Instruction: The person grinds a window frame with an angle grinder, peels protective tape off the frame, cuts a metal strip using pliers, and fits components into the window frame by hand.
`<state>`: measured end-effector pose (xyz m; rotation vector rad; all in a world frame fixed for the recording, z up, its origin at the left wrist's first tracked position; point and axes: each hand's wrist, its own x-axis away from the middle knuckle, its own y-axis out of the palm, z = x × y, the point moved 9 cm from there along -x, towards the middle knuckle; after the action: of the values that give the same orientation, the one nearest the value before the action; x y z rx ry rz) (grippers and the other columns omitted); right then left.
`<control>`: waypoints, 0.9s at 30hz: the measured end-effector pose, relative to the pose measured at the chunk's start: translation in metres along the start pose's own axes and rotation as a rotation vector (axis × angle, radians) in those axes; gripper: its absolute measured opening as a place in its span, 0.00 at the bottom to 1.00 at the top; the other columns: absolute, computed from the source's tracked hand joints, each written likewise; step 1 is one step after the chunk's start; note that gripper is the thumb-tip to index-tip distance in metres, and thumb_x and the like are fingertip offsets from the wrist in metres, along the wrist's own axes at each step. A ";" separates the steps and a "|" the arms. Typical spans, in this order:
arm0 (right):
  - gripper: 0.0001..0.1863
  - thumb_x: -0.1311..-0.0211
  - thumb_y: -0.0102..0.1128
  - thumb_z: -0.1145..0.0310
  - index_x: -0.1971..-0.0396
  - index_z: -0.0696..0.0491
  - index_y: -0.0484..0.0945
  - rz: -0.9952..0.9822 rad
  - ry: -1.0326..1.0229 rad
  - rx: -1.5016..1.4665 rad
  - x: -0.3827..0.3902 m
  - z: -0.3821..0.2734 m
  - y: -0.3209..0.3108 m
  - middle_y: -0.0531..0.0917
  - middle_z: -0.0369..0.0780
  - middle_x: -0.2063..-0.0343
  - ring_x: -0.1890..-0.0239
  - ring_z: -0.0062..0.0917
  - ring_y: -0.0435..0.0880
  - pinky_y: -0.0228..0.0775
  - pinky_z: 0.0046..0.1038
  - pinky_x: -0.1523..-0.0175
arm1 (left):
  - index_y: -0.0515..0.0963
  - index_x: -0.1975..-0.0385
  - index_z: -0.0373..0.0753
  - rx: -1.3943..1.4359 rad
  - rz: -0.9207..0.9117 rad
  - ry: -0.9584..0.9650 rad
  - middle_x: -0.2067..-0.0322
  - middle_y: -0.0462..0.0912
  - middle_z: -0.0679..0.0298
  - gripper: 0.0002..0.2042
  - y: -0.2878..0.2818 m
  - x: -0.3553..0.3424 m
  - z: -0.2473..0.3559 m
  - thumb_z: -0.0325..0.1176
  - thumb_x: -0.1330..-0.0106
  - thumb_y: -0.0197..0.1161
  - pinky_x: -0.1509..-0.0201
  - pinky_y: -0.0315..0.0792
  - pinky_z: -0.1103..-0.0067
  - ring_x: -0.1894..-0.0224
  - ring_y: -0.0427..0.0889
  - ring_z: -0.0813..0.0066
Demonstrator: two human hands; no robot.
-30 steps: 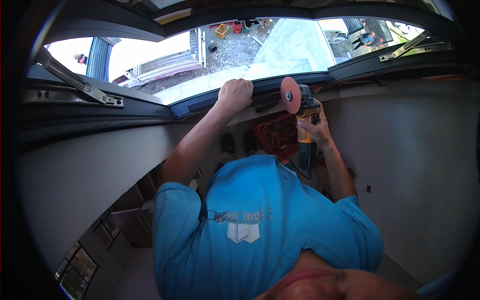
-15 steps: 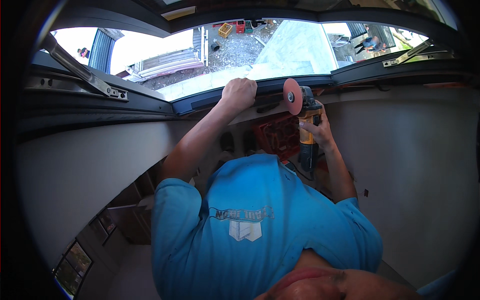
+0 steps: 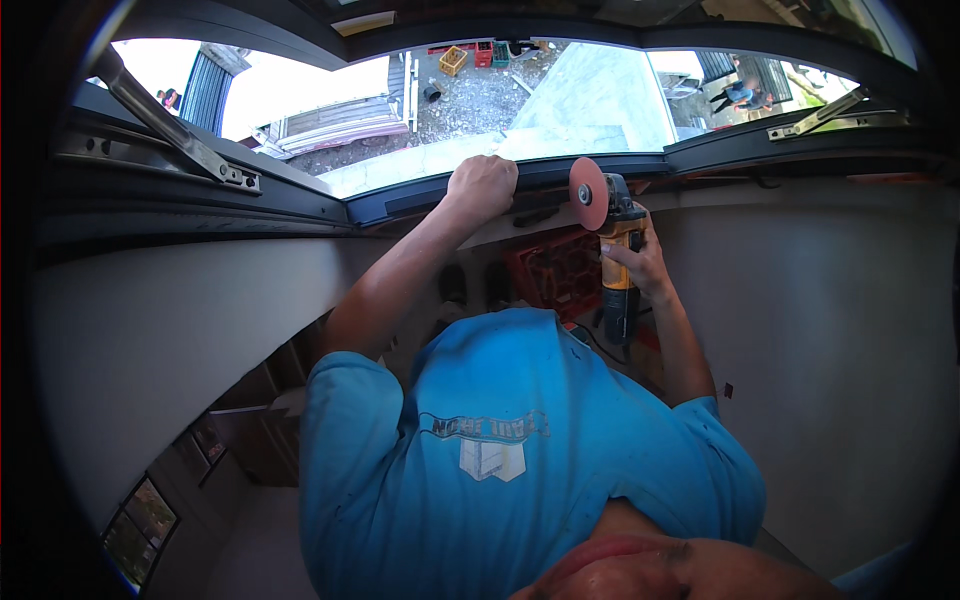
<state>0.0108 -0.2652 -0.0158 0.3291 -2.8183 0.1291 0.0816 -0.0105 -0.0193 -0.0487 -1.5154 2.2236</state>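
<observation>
My left hand [image 3: 482, 188] is closed at the dark window frame's bottom rail [image 3: 400, 205], fingers curled over its edge and partly hidden. My right hand [image 3: 645, 262] grips the yellow and black body of an angle grinder [image 3: 619, 290], upright just below the sill, its round reddish disc [image 3: 589, 192] facing left toward my left hand. The grinder's cord hangs down behind my shirt.
Metal window stays [image 3: 225, 172] [image 3: 815, 120] flank the opening. A red crate [image 3: 550, 270] lies below, near my feet. A pale wall [image 3: 820, 320] is at the right. Outside below are coloured crates [image 3: 452, 60], a black bucket [image 3: 432, 93] and people [image 3: 745, 92].
My hands and the grinder sit slightly farther right in the picture, as does the window, with the hold unchanged. The people outside have shifted a little.
</observation>
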 end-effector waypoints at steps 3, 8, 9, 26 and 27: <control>0.41 0.50 0.72 0.73 0.36 0.54 0.62 0.004 0.011 -0.006 0.000 0.000 0.000 0.77 0.38 0.53 0.51 0.23 0.78 0.72 0.28 0.43 | 0.84 0.68 0.35 0.017 0.004 -0.007 0.66 0.87 0.48 0.10 0.001 0.001 -0.001 0.33 0.46 0.69 0.53 0.79 0.61 0.59 0.87 0.50; 0.40 0.50 0.72 0.74 0.36 0.54 0.62 0.014 -0.015 0.033 0.000 -0.006 0.001 0.77 0.38 0.54 0.51 0.22 0.78 0.73 0.28 0.44 | 0.84 0.68 0.35 0.015 0.014 -0.011 0.66 0.87 0.48 0.10 0.001 0.003 -0.001 0.33 0.46 0.69 0.53 0.79 0.61 0.59 0.87 0.51; 0.40 0.50 0.72 0.74 0.36 0.54 0.62 0.001 -0.008 0.021 0.000 -0.006 0.002 0.77 0.38 0.54 0.51 0.22 0.79 0.73 0.28 0.44 | 0.84 0.68 0.35 0.013 0.013 -0.003 0.66 0.87 0.49 0.10 0.001 0.003 -0.001 0.33 0.46 0.69 0.53 0.79 0.61 0.59 0.87 0.51; 0.40 0.50 0.72 0.73 0.36 0.53 0.63 0.021 0.008 0.030 0.001 -0.004 -0.001 0.78 0.38 0.55 0.53 0.23 0.79 0.73 0.28 0.45 | 0.84 0.69 0.36 0.020 0.030 0.002 0.67 0.87 0.49 0.08 -0.003 0.001 0.001 0.32 0.46 0.68 0.55 0.80 0.61 0.60 0.87 0.51; 0.40 0.50 0.72 0.73 0.36 0.53 0.63 0.014 0.016 0.022 0.001 -0.003 -0.001 0.78 0.38 0.55 0.52 0.23 0.79 0.73 0.28 0.45 | 0.84 0.69 0.36 0.018 0.026 0.001 0.67 0.87 0.49 0.08 -0.002 0.001 0.000 0.32 0.46 0.68 0.55 0.80 0.61 0.60 0.87 0.51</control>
<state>0.0108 -0.2656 -0.0127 0.3119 -2.8053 0.1651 0.0810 -0.0099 -0.0173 -0.0644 -1.5028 2.2569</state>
